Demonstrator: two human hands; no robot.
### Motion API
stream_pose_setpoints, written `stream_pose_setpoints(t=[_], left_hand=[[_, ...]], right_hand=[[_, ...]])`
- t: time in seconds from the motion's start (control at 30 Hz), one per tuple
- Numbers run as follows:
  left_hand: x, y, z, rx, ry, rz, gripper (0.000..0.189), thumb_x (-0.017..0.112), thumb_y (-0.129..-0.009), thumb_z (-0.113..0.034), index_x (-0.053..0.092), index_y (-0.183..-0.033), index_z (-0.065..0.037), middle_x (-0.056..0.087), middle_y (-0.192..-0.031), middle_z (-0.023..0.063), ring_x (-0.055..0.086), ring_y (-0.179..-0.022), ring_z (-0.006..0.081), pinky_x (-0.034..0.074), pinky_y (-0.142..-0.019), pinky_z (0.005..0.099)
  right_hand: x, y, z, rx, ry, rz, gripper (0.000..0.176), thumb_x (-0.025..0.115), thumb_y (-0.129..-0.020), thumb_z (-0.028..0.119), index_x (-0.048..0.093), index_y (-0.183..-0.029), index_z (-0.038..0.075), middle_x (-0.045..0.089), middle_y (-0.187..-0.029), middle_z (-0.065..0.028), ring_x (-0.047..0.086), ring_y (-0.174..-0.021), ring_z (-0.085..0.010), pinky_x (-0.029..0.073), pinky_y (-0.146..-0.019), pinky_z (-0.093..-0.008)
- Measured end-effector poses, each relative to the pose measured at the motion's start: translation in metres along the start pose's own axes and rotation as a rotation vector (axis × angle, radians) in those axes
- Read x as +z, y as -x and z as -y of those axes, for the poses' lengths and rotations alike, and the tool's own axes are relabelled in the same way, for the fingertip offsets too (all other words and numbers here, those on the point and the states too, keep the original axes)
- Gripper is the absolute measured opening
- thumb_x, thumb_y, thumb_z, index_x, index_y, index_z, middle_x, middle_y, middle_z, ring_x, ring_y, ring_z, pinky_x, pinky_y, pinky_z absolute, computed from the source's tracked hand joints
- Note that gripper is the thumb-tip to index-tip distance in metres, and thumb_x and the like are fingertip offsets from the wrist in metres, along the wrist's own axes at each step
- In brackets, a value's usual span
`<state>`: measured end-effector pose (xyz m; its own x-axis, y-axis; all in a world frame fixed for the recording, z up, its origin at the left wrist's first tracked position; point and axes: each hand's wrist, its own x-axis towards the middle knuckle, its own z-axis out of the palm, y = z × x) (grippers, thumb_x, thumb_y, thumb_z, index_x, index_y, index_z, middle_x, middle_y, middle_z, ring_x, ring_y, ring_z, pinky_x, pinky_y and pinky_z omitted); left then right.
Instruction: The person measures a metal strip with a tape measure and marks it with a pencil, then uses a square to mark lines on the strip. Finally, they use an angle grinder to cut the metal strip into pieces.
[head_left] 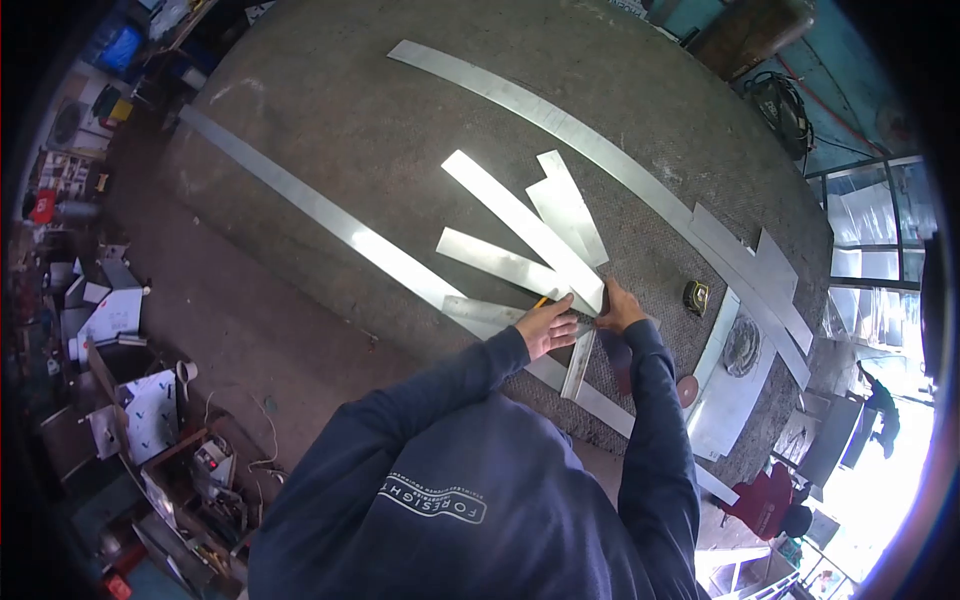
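A workshop desk [330, 120] with a rough grey top carries many metal strips. If the short strip [578, 365] slides under the hands, the line can come crooked, and the sharp edges may cut a finger. The left hand [548, 325], at 6 o'clock from the fan of strips, is nearly closed and seems to pinch a yellow pencil [541, 301]. The right hand [620, 310] lies flat, fingers spread, pressing on the end of a long strip [520, 222]. A tape measure [697, 297] sits at 3 o'clock.
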<state>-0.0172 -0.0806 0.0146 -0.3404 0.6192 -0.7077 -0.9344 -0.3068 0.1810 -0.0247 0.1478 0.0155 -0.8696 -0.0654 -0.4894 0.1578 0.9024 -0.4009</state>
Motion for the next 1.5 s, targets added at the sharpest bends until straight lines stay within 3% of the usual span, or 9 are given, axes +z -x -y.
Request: stream_pose_setpoints(t=[0.2, 0.33, 0.47, 0.6, 0.7, 0.77, 0.87, 1.27, 1.5], left_hand=[[-0.002, -0.022, 0.005, 0.21, 0.147, 0.133, 0.04, 0.063, -0.095, -0.028, 0.05, -0.126, -0.006, 0.058, -0.122, 0.0085, 0.056, -0.117, 0.0225, 0.048, -0.1, 0.0418], [0.003, -0.003, -0.009, 0.305, 0.059, 0.021, 0.029, 0.066, -0.092, -0.016, 0.055, -0.117, -0.008, 0.062, -0.113, 0.0052, 0.063, -0.104, 0.0175, 0.06, -0.079, 0.035], [0.015, 0.047, -0.082, 0.559, -0.033, -0.065, 0.023, 0.063, -0.092, -0.01, 0.055, -0.113, -0.005, 0.064, -0.103, 0.007, 0.067, -0.092, 0.0174, 0.063, -0.07, 0.0331], [-0.004, 0.076, -0.185, 0.68, -0.113, -0.162, 0.013, 0.061, -0.095, -0.013, 0.065, -0.091, -0.001, 0.064, -0.082, 0.0027, 0.064, -0.074, 0.0088, 0.064, -0.071, 0.0314], [-0.089, 0.042, -0.257, 0.711, -0.149, -0.09, 0.019, 0.065, -0.094, -0.02, 0.063, -0.087, -0.003, 0.063, -0.083, 0.0024, 0.061, -0.07, 0.01, 0.061, -0.082, 0.0337], [-0.105, 0.055, -0.275, 0.598, -0.495, -0.528, 0.035, 0.072, -0.088, -0.037, 0.059, -0.078, -0.006, 0.062, -0.078, 0.0036, 0.059, -0.061, 0.0121, 0.057, -0.063, 0.0289], [-0.127, 0.1, -0.251, 0.725, -1.041, -0.757, 0.033, 0.072, -0.088, -0.036, 0.066, -0.086, -0.003, 0.061, -0.065, 0.0019, 0.053, -0.05, 0.0084, 0.038, -0.043, 0.0238], [-0.157, 0.133, -0.125, 0.659, -0.791, -0.603, 0.03, 0.064, -0.094, -0.028, 0.063, -0.114, -0.005, 0.065, -0.085, 0.0037, 0.056, -0.063, 0.0077, 0.045, -0.049, 0.0222], [-0.145, 0.157, -0.059, 0.691, -0.878, -0.582, 0.029, 0.062, -0.096, -0.021, 0.06, -0.121, -0.006, 0.066, -0.086, 0.0048, 0.059, -0.065, 0.0093, 0.046, -0.051, 0.0228]], right_hand=[[-0.017, 0.038, 0.03, -0.093, -0.026, -0.044, 0.071, 0.081, -0.063, 0.014, 0.044, -0.123, 0.004, 0.063, -0.106, -0.0252, 0.061, -0.105, -0.0422, 0.047, -0.089, -0.0482], [-0.036, 0.045, 0.062, -0.119, -0.024, 0.001, 0.073, 0.082, -0.066, 0.018, 0.044, -0.127, 0.006, 0.062, -0.11, -0.0234, 0.06, -0.107, -0.0389, 0.043, -0.09, -0.0484], [-0.082, 0.021, 0.131, -0.388, -0.023, -0.177, 0.083, 0.08, -0.069, 0.02, 0.039, -0.142, 0.009, 0.058, -0.117, -0.0189, 0.058, -0.107, -0.0349, 0.04, -0.091, -0.0469], [-0.151, -0.036, 0.157, -0.592, -0.083, -0.687, 0.056, 0.075, -0.079, 0.022, 0.054, -0.129, 0.006, 0.062, -0.107, -0.0182, 0.061, -0.102, -0.0338, 0.047, -0.089, -0.0436], [-0.144, -0.086, 0.116, -0.196, -0.319, -0.716, 0.049, 0.071, -0.084, 0.026, 0.056, -0.125, 0.003, 0.062, -0.113, -0.0232, 0.06, -0.107, -0.0351, 0.049, -0.09, -0.0434], [-0.077, -0.123, 0.057, -0.026, 0.022, -0.671, 0.055, 0.071, -0.083, 0.032, 0.054, -0.127, 0.003, 0.056, -0.122, -0.0269, 0.058, -0.111, -0.0376, 0.049, -0.093, -0.0433], [-0.014, -0.105, 0.053, 0.158, 0.158, -0.504, 0.073, 0.079, -0.073, 0.045, 0.054, -0.128, 0.005, 0.048, -0.125, -0.0196, 0.05, -0.117, -0.0348, 0.049, -0.094, -0.0444], [-0.013, -0.089, 0.05, 0.282, -0.216, -0.396, 0.075, 0.085, -0.065, 0.021, 0.042, -0.123, 0.0, 0.054, -0.117, -0.0274, 0.057, -0.109, -0.0433, 0.05, -0.094, -0.0474], [0.016, 0.052, -0.057, 0.315, -0.571, -0.507, 0.077, 0.085, -0.07, 0.04, 0.047, -0.121, -0.003, 0.063, -0.112, -0.0263, 0.063, -0.107, -0.037, 0.05, -0.091, -0.0418]])
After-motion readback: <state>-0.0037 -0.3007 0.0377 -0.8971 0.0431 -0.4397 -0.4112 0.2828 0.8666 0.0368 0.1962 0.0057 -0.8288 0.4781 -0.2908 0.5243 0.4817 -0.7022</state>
